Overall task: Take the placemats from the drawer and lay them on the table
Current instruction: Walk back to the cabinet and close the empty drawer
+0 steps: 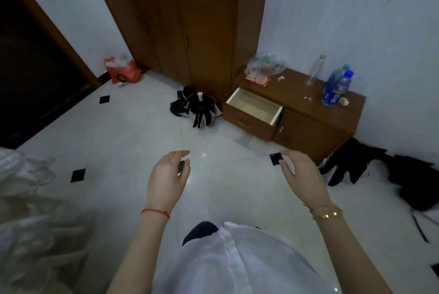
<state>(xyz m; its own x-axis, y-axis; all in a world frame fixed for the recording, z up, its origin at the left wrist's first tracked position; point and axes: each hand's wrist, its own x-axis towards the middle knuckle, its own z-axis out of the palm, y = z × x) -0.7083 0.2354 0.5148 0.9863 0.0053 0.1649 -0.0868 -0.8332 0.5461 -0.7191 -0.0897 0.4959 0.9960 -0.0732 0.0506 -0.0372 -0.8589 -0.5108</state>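
A low brown cabinet stands against the right wall with its top drawer pulled open; the pale inside of the drawer shows nothing in it. No placemat is in view. My left hand and my right hand hang in front of me over the white floor, well short of the drawer. Both have relaxed, loosely curled fingers and hold nothing. A red string circles my left wrist, gold bracelets my right.
A tall brown wardrobe stands behind. A folded black umbrella lies on the floor left of the drawer. Dark clothes lie at the right. Bottles and a plastic bag sit on the cabinet. A red bag leans by a dark doorway.
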